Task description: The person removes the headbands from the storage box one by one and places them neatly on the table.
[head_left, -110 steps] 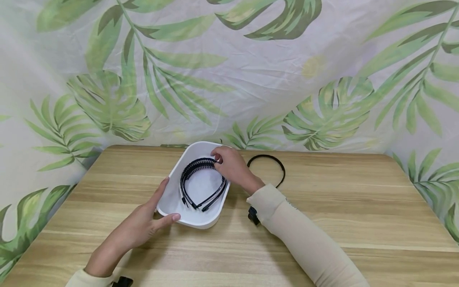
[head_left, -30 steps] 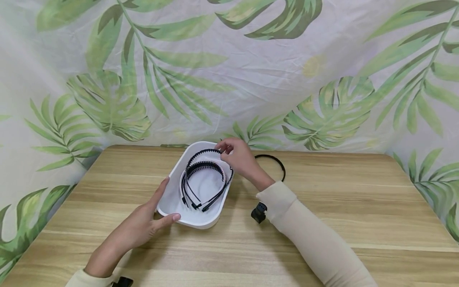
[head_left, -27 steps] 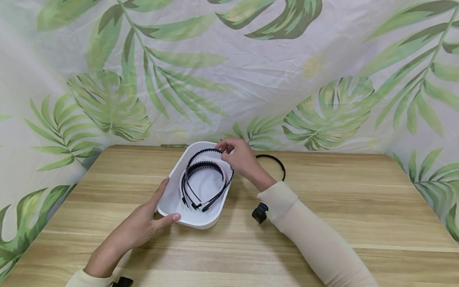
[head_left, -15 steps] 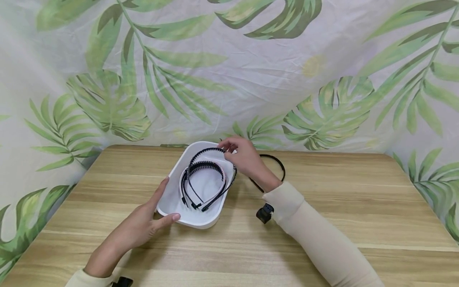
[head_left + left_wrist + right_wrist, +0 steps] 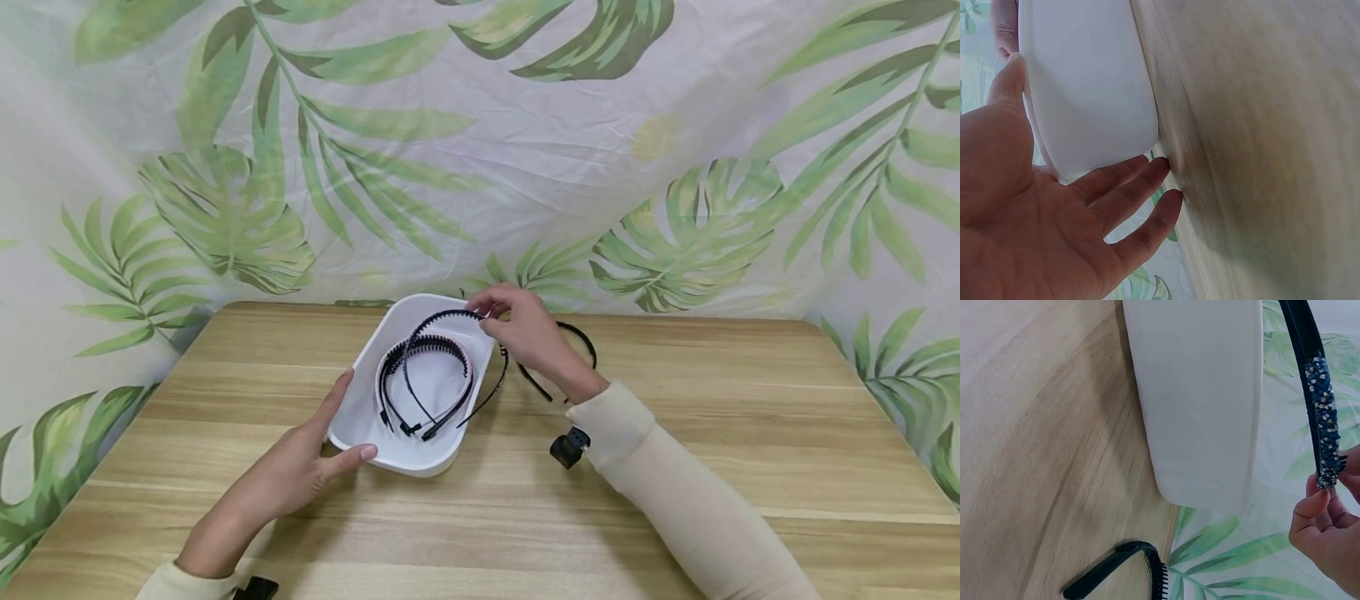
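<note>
The right wrist view brings out detail that the head view leaves tiny: small pale stones crust part of the black headband (image 5: 1324, 419) held up beside the bin, and comb teeth line the loose headband (image 5: 1100, 570). The left wrist view shows the palm of the left hand (image 5: 303, 471), its fingers extended along the outer wall of the white bin (image 5: 362, 415). Only the head view looks down into the bin, where nested headbands (image 5: 429, 342), black ones and a pale pinkish one, lie together.

The bench (image 5: 712, 433) has a light wood-grain top; behind it, at twelve o'clock, hangs a pale cloth (image 5: 540, 167) printed with green leaves.

The left hand is at the bin's seven to nine o'clock, relaxed, thumb laid at the rim. The right hand (image 5: 525, 329), near two o'clock, pinches the stone-set headband at its top. That headband hangs from the fingertips toward seven o'clock, one leg above the nest, the other outside the rim at three o'clock. The loose headband lies on the bench at the bin's three o'clock, partly behind the right hand.
</note>
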The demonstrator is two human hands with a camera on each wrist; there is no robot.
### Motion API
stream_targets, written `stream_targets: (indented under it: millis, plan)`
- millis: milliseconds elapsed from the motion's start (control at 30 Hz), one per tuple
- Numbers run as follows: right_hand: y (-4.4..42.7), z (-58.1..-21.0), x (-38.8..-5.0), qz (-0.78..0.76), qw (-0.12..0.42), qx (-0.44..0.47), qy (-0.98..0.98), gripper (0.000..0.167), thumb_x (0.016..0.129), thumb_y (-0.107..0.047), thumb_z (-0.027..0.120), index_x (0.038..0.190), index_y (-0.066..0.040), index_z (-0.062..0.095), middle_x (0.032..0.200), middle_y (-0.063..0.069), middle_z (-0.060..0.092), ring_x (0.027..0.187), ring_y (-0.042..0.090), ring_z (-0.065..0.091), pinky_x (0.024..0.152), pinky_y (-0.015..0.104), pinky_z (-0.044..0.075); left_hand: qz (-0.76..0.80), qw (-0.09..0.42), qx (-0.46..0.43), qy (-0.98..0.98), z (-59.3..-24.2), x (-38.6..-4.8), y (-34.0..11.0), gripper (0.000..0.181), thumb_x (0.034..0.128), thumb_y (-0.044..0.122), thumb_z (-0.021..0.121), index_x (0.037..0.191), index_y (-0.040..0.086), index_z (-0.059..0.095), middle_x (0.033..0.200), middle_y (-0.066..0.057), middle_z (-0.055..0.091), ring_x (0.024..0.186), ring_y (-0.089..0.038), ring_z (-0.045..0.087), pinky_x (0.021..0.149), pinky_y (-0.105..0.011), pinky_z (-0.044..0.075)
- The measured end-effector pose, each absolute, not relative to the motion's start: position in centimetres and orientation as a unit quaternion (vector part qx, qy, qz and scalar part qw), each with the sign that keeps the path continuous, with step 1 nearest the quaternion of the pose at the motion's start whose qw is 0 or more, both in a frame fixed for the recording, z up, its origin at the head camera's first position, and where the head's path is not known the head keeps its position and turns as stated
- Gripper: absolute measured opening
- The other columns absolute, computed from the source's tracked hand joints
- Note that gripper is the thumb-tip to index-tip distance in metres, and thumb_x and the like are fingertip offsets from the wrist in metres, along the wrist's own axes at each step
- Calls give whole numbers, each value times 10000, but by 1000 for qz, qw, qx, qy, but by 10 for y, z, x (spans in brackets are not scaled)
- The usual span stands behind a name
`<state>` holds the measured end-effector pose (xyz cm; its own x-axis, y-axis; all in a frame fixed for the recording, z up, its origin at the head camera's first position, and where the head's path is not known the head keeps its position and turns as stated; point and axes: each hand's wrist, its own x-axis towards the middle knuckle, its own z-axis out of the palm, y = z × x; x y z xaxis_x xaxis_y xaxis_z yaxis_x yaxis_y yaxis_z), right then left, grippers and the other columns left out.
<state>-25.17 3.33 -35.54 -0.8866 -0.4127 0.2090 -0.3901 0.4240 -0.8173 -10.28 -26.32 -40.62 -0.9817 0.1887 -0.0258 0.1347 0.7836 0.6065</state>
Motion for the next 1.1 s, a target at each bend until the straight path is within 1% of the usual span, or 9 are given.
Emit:
stream_targets:
  millis: [200, 400, 500, 633, 800, 1100]
  plan:
    - [41, -355, -252, -478, 23, -222, 849, 317, 952, 40, 597, 1220, -40, 746, 1232, 119, 724, 1094, 269, 647, 884, 342, 533, 321, 40, 89, 942, -406, -103, -263, 1050, 978, 406, 739, 1704, 174, 18, 1548, -408, 411, 1326, -571, 542, 1067, -715, 430]
    - [51, -358, -253, -483, 37, -207, 850, 342, 949, 47, 578, 1240, -36, 736, 1231, 116, 718, 1093, 264, 634, 840, 315, 524, 322, 41, 89, 942, -406, -103, -263, 1046, 979, 404, 740, 1704, 174, 21, 1548, -401, 420, 1321, -553, 555, 1062, -711, 435]
    - [56, -359, -252, -484, 39, -205, 850, 345, 946, 49, 571, 1242, -27, 733, 1232, 132, 716, 1107, 275, 633, 847, 317, 532, 323, 43, 88, 941, -406, -102, -263, 1047, 980, 403, 739, 1704, 175, 19, 1550, -398, 421, 1329, -548, 551, 1067, -711, 431]
    - [64, -360, -252, -477, 40, -204, 854, 334, 964, 39, 583, 1257, -28, 729, 1259, 135, 717, 1137, 291, 638, 890, 364, 555, 323, 43, 88, 941, -406, -102, -263, 1048, 979, 403, 740, 1704, 174, 19, 1550, -398, 421, 1333, -552, 546, 1068, -715, 428]
    - [76, -360, -255, -463, 39, -198, 863, 320, 991, 19, 596, 1272, -51, 732, 1294, 123, 719, 1157, 302, 639, 914, 412, 554, 326, 40, 90, 940, -406, -103, -263, 1048, 978, 393, 744, 1704, 173, 22, 1548, -397, 426, 1326, -542, 556, 1065, -712, 432]
    - [103, -360, -260, -470, 57, -177, 863, 312, 1016, -1, 592, 1297, -44, 722, 1328, 134, 696, 1221, 316, 607, 942, 430, 539, 328, 38, 92, 940, -407, -103, -264, 1045, 976, 382, 749, 1703, 157, 32, 1547, -399, 426, 1320, -529, 564, 1069, -706, 432]
